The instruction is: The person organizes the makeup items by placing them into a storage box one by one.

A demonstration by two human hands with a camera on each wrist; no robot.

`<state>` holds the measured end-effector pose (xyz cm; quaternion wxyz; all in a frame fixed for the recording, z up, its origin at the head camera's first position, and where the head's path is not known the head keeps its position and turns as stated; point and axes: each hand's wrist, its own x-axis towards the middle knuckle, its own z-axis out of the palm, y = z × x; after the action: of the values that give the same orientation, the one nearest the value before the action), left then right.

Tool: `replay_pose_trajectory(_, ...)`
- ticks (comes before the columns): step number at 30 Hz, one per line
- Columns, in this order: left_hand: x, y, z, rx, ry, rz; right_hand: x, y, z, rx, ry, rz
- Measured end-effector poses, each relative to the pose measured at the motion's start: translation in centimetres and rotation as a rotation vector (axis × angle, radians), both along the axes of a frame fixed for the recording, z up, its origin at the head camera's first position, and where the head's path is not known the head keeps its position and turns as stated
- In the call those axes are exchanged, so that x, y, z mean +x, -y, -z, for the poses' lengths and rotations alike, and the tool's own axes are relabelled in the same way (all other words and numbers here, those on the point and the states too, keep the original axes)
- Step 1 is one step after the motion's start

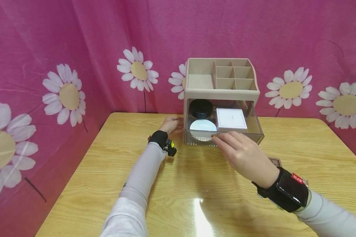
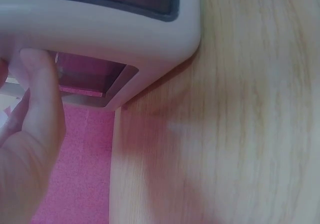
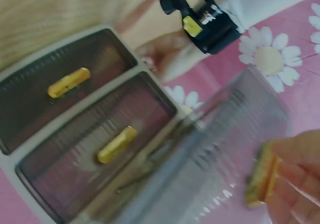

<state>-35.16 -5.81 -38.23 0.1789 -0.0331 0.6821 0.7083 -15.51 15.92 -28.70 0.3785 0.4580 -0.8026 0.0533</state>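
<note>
A beige desktop organizer [image 1: 222, 95] stands at the back of the table with its top drawer [image 1: 258, 126] pulled out. Inside that clear drawer are a black round jar [image 1: 201, 108], a white round case [image 1: 203, 126] and a white square box [image 1: 231, 118]. My right hand [image 1: 243, 154] pinches the drawer's gold handle [image 3: 262, 176]. In the right wrist view, two other drawers stay closed, each with a gold handle [image 3: 116, 145]. My left hand [image 1: 172, 125] rests against the organizer's left side, its thumb extended along the wall in the left wrist view.
The organizer's top has several divided compartments [image 1: 234, 74]. A small palette-like item [image 1: 275, 161] lies on the wooden table [image 1: 178, 204], partly hidden by my right arm. Behind hangs a pink curtain [image 1: 172, 29] printed with daisies.
</note>
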Motion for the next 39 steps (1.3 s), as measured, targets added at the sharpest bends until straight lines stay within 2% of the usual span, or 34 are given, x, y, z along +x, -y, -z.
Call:
replay_pose_trajectory(7,-0.2,0.0,0.2,-0.007,-0.005,-0.003,-0.6,-0.2,1.5,-0.071,-0.052,0.006)
replay_pose_trajectory(16,0.0,-0.1,0.3,-0.017,-0.003,-0.001,-1.1,-0.1,2.3,-0.141,-0.104,-0.012)
replay_pose_trajectory(29,0.0,-0.2,0.2,-0.04,-0.017,0.016,-2.0,-0.3,1.9,-0.153,-0.072,-0.01)
replay_pose_trajectory(39,0.0,-0.1,0.3,-0.041,-0.026,0.008,-4.7,-0.7,1.5,-0.19,0.022,0.08)
